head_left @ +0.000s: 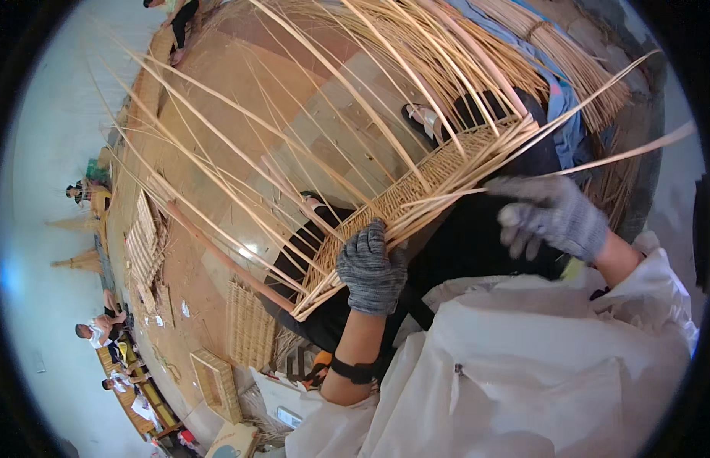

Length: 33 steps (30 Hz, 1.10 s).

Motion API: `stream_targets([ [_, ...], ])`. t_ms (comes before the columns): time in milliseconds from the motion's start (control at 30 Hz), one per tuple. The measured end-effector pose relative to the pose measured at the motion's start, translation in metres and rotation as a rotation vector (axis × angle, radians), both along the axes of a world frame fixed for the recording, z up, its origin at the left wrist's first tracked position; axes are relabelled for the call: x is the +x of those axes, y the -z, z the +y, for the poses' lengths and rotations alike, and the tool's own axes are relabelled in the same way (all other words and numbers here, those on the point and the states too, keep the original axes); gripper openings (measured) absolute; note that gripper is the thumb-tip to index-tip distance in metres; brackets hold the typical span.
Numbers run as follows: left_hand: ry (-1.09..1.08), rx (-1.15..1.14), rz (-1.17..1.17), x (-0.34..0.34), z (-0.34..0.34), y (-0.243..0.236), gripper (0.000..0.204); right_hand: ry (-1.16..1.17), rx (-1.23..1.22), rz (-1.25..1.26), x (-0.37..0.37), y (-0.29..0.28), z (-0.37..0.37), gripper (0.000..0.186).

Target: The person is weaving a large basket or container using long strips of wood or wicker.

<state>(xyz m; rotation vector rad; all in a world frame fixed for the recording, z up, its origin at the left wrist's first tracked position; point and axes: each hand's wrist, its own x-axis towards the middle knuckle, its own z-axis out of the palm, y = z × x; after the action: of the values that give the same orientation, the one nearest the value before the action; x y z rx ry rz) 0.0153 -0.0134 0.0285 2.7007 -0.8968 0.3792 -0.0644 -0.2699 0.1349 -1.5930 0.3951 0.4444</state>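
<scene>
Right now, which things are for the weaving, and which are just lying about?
For the weaving:
half-woven piece
its long, bare sticks
left hand, gripping its edge
right hand, close beside it

Lying about, seemingly:
flat woven panel
shallow rectangular tray
tied rods, perhaps spare material

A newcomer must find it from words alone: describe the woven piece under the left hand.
Start at the black-trousered lap. The woven piece lies slantwise across it, a narrow pale band with the grey-gloved left hand on its near rim. Long rods fan out from it, unlike the flat woven panel on the floor to the left.
</scene>
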Motion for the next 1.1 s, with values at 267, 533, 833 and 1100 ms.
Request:
stream_targets([
  [267, 0.030, -0.015, 0.034, 0.002, -0.014, -0.009, 0.051, 0.365, 0.775, 0.103, 0.041, 0.089, 0.055, 0.048],
  [533, -0.175, -0.394, 0.795, 0.035, -0.019, -0.028, 0.021, 0.337, -0.176, -0.795, 0.051, 0.058, 0.023, 0.014],
  [833, -0.163, -0.606, 0.705, 0.028, -0.008, 0.003, 0.026, 0.033, -0.571, -0.911, 0.133, 0.037, 0.041, 0.052],
  [1100, -0.386, -0.492, 0.812, 0.024, -0.010, -0.045, 0.022, 0.195, -0.122, -0.998, 0.095, 0.038, 0.046, 0.041],
])
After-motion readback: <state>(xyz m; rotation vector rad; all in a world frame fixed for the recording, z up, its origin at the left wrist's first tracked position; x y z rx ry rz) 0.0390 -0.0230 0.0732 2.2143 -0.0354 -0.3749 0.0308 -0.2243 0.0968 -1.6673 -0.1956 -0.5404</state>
